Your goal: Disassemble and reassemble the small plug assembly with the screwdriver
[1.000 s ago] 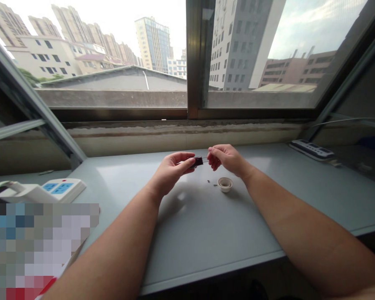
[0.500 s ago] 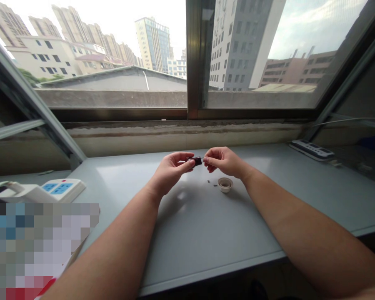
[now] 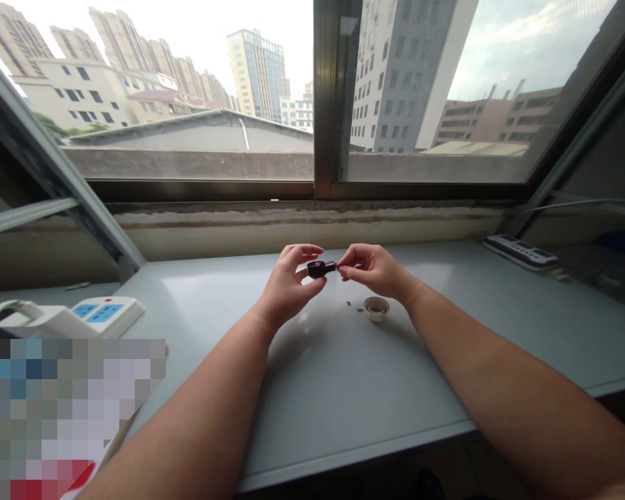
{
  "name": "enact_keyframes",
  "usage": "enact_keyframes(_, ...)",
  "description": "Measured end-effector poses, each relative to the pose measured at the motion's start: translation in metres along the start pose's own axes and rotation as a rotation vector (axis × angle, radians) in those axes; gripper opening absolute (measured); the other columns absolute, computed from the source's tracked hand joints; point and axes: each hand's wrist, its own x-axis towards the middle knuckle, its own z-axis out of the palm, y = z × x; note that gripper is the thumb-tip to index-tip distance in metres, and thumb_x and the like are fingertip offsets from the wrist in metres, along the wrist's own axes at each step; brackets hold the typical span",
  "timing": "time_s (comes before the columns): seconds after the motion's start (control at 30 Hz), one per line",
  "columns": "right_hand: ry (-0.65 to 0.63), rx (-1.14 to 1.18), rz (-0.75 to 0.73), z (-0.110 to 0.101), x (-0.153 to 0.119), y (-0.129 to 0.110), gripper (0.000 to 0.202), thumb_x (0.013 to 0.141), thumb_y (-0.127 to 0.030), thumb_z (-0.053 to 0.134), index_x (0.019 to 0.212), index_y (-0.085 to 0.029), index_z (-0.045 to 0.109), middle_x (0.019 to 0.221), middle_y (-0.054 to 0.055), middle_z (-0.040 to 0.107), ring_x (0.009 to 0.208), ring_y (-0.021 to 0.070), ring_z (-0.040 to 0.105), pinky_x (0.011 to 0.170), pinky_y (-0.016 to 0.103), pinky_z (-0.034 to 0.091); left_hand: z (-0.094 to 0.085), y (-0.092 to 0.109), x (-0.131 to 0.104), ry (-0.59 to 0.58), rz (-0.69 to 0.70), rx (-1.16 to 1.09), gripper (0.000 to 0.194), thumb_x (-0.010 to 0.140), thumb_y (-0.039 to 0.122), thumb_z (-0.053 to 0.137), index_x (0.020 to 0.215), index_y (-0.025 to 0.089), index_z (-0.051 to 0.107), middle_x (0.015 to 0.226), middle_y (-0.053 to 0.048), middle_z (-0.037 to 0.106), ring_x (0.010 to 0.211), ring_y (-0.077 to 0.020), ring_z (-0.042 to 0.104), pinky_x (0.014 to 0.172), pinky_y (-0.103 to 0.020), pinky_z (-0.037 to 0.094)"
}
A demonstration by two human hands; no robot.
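Both hands are meeting above the pale grey tabletop [image 3: 317,389], just behind the small white round cap [image 3: 376,308] lying on it. The left hand [image 3: 286,288] is pinching a small dark, glossy round part [image 3: 319,268] between thumb and fingertips, and the right hand [image 3: 378,269] is gripping the same part's other end. Tiny dark specks [image 3: 348,303] are lying just left of the cap. A white power strip with blue sockets [image 3: 91,314] is sitting far left of the cap.
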Motion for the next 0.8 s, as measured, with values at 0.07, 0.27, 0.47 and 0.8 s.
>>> enact_keyframes(0.07, 0.026, -0.042, -0.039, 0.001, 0.000, 0.000, 0.021, 0.082, -0.033, 0.081, 0.086, -0.016, 0.069, 0.084, 0.004, 0.073, 0.076, 0.0145, 0.068, 0.072, 0.029, 0.056, -0.001, -0.002, 0.001, -0.016, -0.088, -0.011, 0.048, 0.076, 0.030, 0.086, 0.119, 0.021, 0.065, 0.130, -0.012, 0.063, 0.116, -0.0266, 0.066, 0.097, -0.042, 0.059)
enact_keyframes(0.27, 0.034, -0.064, -0.142, 0.006, -0.003, -0.005, 0.014, 0.082, -0.028, 0.079, 0.086, -0.017, 0.071, 0.090, 0.004, 0.073, 0.084, 0.0165, 0.070, 0.084, 0.034, 0.061, 0.000, -0.004, 0.002, -0.127, -0.140, -0.053, 0.041, 0.082, 0.039, 0.084, 0.115, 0.017, 0.071, 0.118, -0.013, 0.074, 0.110, -0.0284, 0.070, 0.101, -0.048, 0.056)
enact_keyframes(0.47, 0.020, 0.080, -0.186, 0.010, -0.003, -0.006, 0.016, 0.080, -0.013, 0.073, 0.089, -0.020, 0.062, 0.092, 0.001, 0.069, 0.087, 0.0146, 0.070, 0.082, 0.031, 0.062, 0.000, -0.005, 0.002, -0.144, -0.010, -0.008, 0.033, 0.084, 0.029, 0.079, 0.115, 0.017, 0.075, 0.121, -0.013, 0.068, 0.115, -0.0281, 0.068, 0.103, -0.045, 0.057)
enact_keyframes(0.8, -0.021, 0.009, -0.243, 0.015, -0.009, -0.018, 0.023, 0.080, -0.019, 0.081, 0.095, -0.019, 0.065, 0.093, 0.001, 0.070, 0.089, 0.0147, 0.071, 0.091, 0.035, 0.064, 0.004, -0.006, 0.000, -0.138, 0.048, -0.131, 0.023, 0.083, 0.027, 0.084, 0.098, 0.017, 0.070, 0.109, -0.008, 0.067, 0.105, -0.0215, 0.068, 0.101, -0.044, 0.060)
